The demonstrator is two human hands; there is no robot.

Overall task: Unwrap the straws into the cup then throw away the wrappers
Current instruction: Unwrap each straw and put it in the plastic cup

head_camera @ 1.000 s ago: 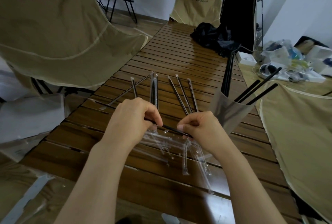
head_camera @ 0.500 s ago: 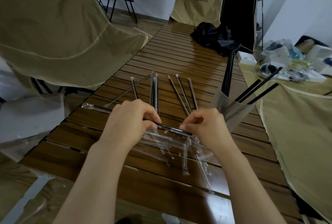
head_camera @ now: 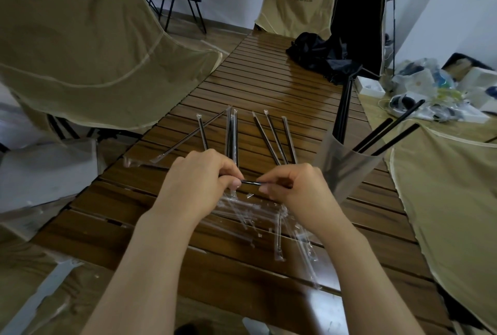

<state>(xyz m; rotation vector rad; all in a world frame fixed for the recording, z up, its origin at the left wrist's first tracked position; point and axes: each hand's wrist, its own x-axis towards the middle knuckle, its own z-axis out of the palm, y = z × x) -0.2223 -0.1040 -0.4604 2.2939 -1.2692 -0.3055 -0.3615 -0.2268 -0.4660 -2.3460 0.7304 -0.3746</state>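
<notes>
Both hands meet over the slatted wooden table (head_camera: 269,84). My left hand (head_camera: 199,181) and my right hand (head_camera: 293,189) each pinch one black straw (head_camera: 250,182), of which only a short bare stretch shows between the fingertips. Its clear wrapper (head_camera: 134,162) sticks out to the left of my left hand. Several wrapped black straws (head_camera: 231,133) lie on the slats just beyond the hands. A frosted cup (head_camera: 341,170) with several unwrapped black straws (head_camera: 390,130) stands right of my right hand. Empty clear wrappers (head_camera: 269,219) lie under the hands.
A tan folding chair (head_camera: 88,47) stands at the table's left edge, another tan chair (head_camera: 293,9) at the far end. A black cloth bundle (head_camera: 322,57) lies on the far right of the table. Tan fabric (head_camera: 443,200) hangs along the right edge.
My hands have come closer together along the straw, so less bare straw shows between them. The wrapper's free end now reaches further out to the left of my left hand.
</notes>
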